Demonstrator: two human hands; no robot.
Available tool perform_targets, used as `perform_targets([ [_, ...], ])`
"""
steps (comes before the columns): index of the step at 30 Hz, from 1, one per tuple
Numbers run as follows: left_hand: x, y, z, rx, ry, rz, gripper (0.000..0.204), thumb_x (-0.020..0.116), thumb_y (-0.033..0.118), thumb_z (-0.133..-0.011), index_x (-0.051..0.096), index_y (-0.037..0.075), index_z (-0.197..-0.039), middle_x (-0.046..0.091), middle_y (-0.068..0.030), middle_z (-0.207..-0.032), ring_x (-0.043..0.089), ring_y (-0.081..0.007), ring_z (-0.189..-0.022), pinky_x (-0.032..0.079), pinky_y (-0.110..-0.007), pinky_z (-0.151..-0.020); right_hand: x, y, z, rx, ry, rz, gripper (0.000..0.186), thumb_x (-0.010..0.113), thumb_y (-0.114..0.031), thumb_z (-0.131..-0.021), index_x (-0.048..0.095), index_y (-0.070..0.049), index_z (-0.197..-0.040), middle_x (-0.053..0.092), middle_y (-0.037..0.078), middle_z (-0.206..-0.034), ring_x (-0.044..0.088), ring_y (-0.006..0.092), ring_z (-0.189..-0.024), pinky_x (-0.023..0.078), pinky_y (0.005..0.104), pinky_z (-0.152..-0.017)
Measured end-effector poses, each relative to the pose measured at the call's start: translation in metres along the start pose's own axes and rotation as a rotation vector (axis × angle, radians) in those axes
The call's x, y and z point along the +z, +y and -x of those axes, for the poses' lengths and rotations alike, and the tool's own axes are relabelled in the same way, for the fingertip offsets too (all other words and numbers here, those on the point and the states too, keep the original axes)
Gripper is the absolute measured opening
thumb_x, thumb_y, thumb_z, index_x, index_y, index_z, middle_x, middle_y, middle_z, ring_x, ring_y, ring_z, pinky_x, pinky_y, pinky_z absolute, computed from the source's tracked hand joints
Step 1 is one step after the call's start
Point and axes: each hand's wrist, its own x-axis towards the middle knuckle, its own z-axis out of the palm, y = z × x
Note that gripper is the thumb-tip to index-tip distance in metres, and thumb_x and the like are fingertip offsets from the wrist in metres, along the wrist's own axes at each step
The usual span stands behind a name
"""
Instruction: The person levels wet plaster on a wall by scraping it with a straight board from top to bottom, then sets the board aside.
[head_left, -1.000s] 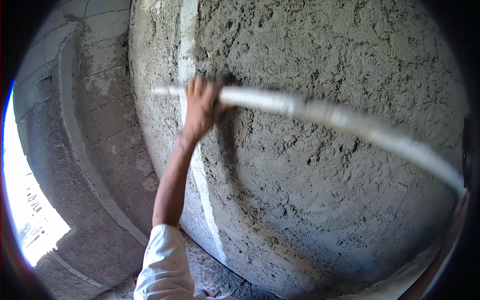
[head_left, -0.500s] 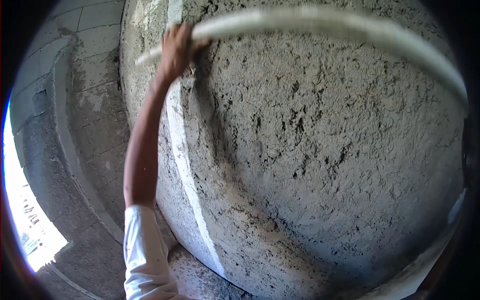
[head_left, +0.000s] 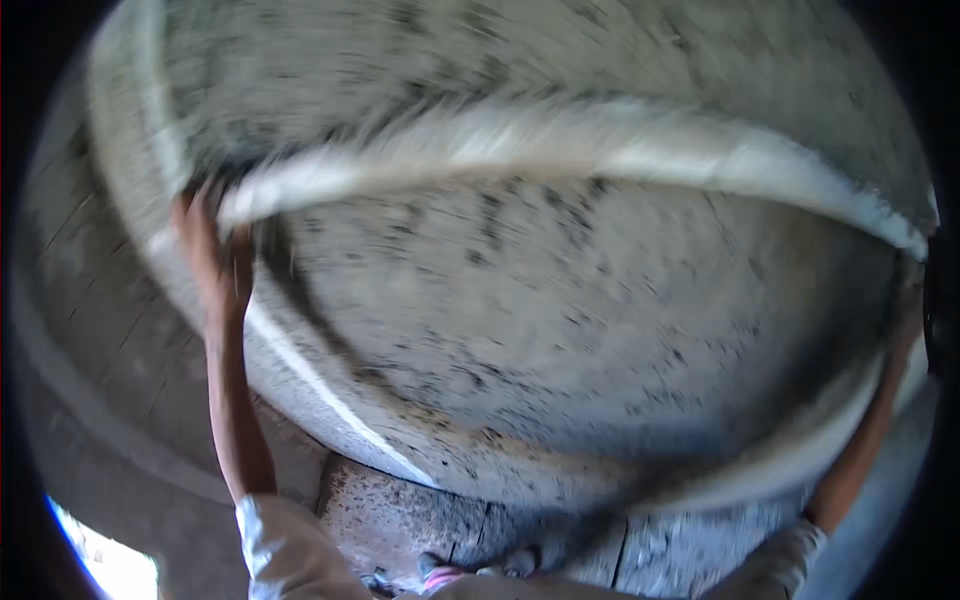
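Observation:
A long, pale straightedge (head_left: 560, 150) lies across a rough grey plastered wall (head_left: 540, 300), looking curved and blurred in the head view. Dark, loose mortar seems to be gathered along its upper edge. My left hand (head_left: 218, 255) is closed around its left end, next to a pale vertical strip (head_left: 330, 390) on the wall. At the far right, my right hand (head_left: 908, 305) meets the other end; the dark rim and blur partly hide its fingers. Both arms are stretched out, and the plaster below the straightedge is pitted with dark holes.
A bare grey block wall (head_left: 110, 290) stands to the left, with a bright opening (head_left: 105, 555) low in it. Below is a mortar-spattered floor (head_left: 400, 510), where my feet (head_left: 520, 562) show close to the wall's base.
The straightedge now sits lower against the wall, with mortar along its upper edge. My view has tilted down and right, bringing my right arm, the floor and my feet into sight.

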Motion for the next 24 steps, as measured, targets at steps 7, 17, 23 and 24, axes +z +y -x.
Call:
perform_targets([
  [7,0.007,0.044,0.174,-0.021,0.009,-0.016,0.035,0.052,0.008,-0.087,0.046,0.004,-0.121,0.043,-0.0148,-0.11,0.046,-0.031,-0.101,0.042,-0.044,-0.085,-0.013,-0.089,0.156,0.264,-0.152,0.134,0.026,0.052,-0.025,-0.08,0.062,-0.007,-0.096,0.061,0.01,-0.099,0.052,0.0297,-0.1,0.034,0.0431,-0.093],
  [17,0.011,-0.019,0.086,0.074,0.085,-0.215,0.043,0.06,0.004,-0.081,0.044,0.009,-0.12,0.049,-0.0135,-0.111,0.049,-0.0256,-0.103,0.046,-0.044,-0.09,-0.011,-0.069,0.078,0.105,-0.049,0.105,0.027,0.056,-0.019,-0.075,0.059,-0.014,-0.101,0.057,0.01,-0.096,0.051,0.0288,-0.093,0.034,0.0413,-0.082],
  [23,0.0,-0.025,0.024,0.14,0.094,-0.265,0.039,0.056,0.023,-0.088,0.047,0.002,-0.119,0.053,-0.0157,-0.108,0.052,-0.033,-0.101,0.045,-0.046,-0.086,-0.011,-0.057,0.059,0.082,0.097,0.158,0.027,0.054,-0.022,-0.085,0.056,-0.006,-0.106,0.06,0.013,-0.102,0.052,0.0304,-0.098,0.037,0.0402,-0.086],
  [24,0.003,-0.016,0.045,0.136,0.11,-0.252,0.038,0.056,0.02,-0.088,0.047,0.003,-0.12,0.052,-0.015,-0.108,0.051,-0.0313,-0.101,0.045,-0.046,-0.087,-0.017,-0.063,0.075,0.12,0.047,0.125,0.027,0.056,-0.018,-0.078,0.057,-0.01,-0.104,0.058,0.011,-0.102,0.051,0.0299,-0.096,0.035,0.0413,-0.085],
])
